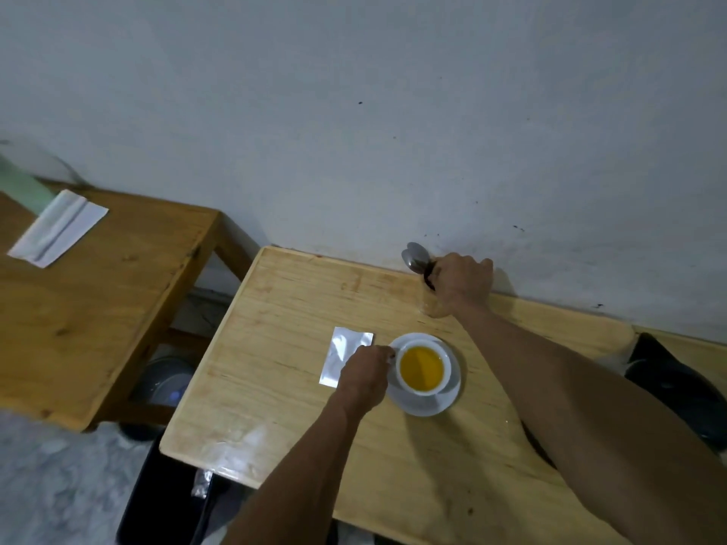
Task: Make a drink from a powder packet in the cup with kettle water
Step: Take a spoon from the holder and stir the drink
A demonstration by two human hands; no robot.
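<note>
On a pale wooden table (275,387), a white cup (423,369) of orange drink is sitting on its saucer (429,405); the left hand (364,377) is pinching its handle, covering a silver packet (340,354), while the right hand (462,283) is gripping spoons (415,259) in a glass (430,306).

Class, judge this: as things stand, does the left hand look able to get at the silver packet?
Probably yes. The left hand is at the cup handle, right beside the silver packet, which lies flat and uncovered on the table.
</note>
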